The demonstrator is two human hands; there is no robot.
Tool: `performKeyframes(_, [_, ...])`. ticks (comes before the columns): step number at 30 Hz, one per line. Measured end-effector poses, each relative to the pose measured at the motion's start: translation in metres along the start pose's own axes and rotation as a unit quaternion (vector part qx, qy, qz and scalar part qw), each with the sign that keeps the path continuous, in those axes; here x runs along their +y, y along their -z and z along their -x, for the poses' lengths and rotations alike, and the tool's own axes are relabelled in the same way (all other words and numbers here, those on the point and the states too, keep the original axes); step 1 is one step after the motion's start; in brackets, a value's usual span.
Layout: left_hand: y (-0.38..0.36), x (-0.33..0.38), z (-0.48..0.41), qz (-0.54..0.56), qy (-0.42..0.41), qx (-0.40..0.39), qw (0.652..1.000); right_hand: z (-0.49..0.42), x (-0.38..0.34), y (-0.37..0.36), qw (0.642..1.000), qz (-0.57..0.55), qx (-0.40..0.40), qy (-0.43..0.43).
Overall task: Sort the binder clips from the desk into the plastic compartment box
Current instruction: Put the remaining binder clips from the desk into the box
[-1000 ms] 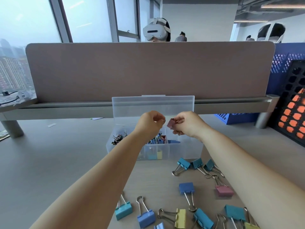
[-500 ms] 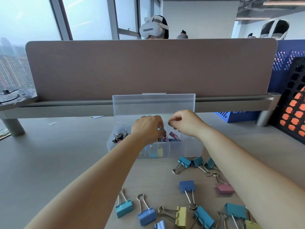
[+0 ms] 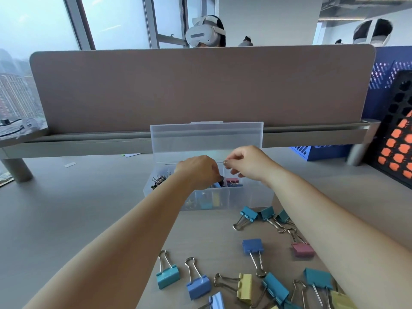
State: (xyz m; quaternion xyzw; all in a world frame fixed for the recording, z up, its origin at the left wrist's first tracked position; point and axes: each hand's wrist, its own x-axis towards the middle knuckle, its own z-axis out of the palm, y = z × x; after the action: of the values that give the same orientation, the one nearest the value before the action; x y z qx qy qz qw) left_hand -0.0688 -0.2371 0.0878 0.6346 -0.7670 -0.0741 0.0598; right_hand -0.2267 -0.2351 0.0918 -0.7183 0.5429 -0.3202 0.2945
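The pink binder clip (image 3: 232, 181), which the right hand (image 3: 247, 167) held above the box a second ago, now lies inside the plastic compartment box (image 3: 252, 197), in a rear compartment just right of the middle. The right hand has let it go and hovers over the back of the box. Its grip is narrow, thumb and forefinger tips pinched together with nothing visible between them. The left hand (image 3: 198, 172) has dropped lower, its fingers curled down into the middle compartments. Its fingertips are hidden behind the knuckles, so whether its grip holds anything cannot be told.

The box's clear lid (image 3: 207, 139) stands open and upright at the back, and small dark clips (image 3: 159, 180) fill the far left compartment. In front of the box, loose clips lie scattered on the bench (image 3: 78, 208). Teal clips (image 3: 249, 214) lie just beside the front wall, then a blue clip (image 3: 253, 246) and a second pink clip (image 3: 302, 249) close to the right forearm. A yellow clip (image 3: 245, 285) lies nearer the camera. Behind the box runs a brown divider panel (image 3: 200, 85), with a person in a white headset (image 3: 204, 33) beyond it.
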Motion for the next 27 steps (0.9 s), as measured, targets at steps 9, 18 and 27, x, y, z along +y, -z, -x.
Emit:
performKeyframes(9, [-0.007,0.004,0.0,-0.066,0.026,0.032,0.997,0.001,-0.003,-0.01,0.996,0.065,-0.065,0.006])
performKeyframes(18, [0.002,-0.007,0.005,0.133,0.02,0.017,0.991,-0.003,-0.012,-0.023,0.975,0.204,-0.088,0.017])
performKeyframes(27, [0.011,-0.008,0.013,0.256,0.055,0.035,0.964,-0.001,-0.018,-0.008,0.998,0.04,0.047,0.016])
